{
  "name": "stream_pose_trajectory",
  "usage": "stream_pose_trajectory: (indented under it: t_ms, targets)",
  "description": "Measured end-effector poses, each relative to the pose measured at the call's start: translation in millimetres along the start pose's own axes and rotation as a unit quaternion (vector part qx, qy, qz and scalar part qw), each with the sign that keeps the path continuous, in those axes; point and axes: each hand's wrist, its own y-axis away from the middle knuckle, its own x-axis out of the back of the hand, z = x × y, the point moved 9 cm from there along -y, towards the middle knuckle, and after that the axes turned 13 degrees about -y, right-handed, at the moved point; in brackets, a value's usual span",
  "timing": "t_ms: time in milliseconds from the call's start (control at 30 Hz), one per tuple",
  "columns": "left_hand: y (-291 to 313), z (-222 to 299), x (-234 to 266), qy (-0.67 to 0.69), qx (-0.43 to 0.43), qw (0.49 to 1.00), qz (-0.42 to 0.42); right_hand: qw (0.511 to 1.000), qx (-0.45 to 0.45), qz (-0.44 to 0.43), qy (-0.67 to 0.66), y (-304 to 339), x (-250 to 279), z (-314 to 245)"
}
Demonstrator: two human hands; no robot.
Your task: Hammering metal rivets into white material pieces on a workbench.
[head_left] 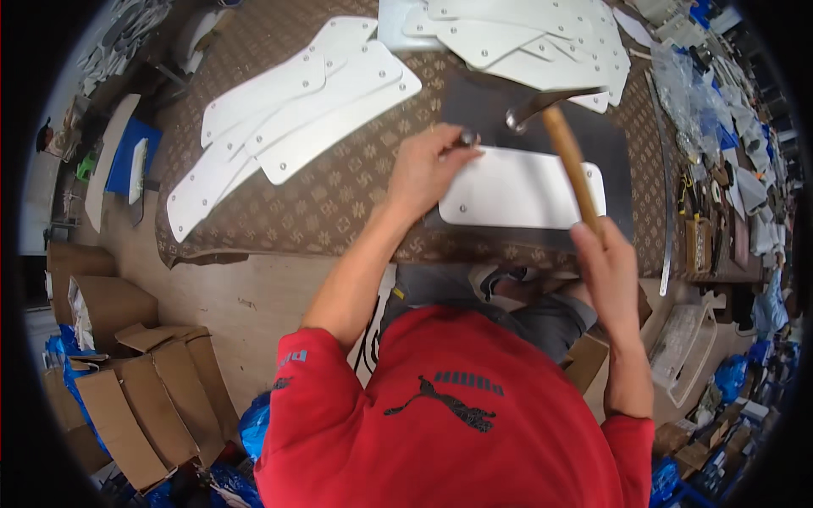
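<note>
A white rounded panel (pixel 508 190) with metal snaps or rivets near its corners lies on a dark mat (pixel 616 140). My left hand (pixel 426 172) is closed at the panel's far left corner. Its thumb and fingers pinch a small dark metal tool (pixel 467 137), perhaps a rivet setter; its lower end is hidden. In my right hand (pixel 608 262) is a hammer (pixel 569 161), gripped near the end of its wooden handle. The hammer's metal head is raised over the panel's far edge, to the right of the small tool, touching neither.
White panels (pixel 292 114) with metal fasteners overlap at the left of the brown patterned tabletop (pixel 339 190); another pile (pixel 542 38) lies at the back. A long metal ruler (pixel 663 186) runs along the right. Cardboard boxes (pixel 161 389) stand lower left; clutter (pixel 720 152) crowds the right side.
</note>
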Motion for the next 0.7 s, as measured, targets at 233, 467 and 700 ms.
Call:
stream_pose_trajectory:
  t_ms: [233,467,700]
  targets:
    - [13.8,15.7,15.0,0.121,0.048,0.991,-0.042,0.963,0.059,0.151,-0.217,52.0,42.4,-15.0]
    - [49.7,24.8,1.3,0.071,0.055,0.986,-0.141,0.931,0.235,0.147,-0.238,80.4,67.2,-56.7]
    - [54.9,30.0,1.2,0.025,-0.012,0.993,-0.113,0.795,0.468,-0.053,-0.382,130.0,94.3,-159.6]
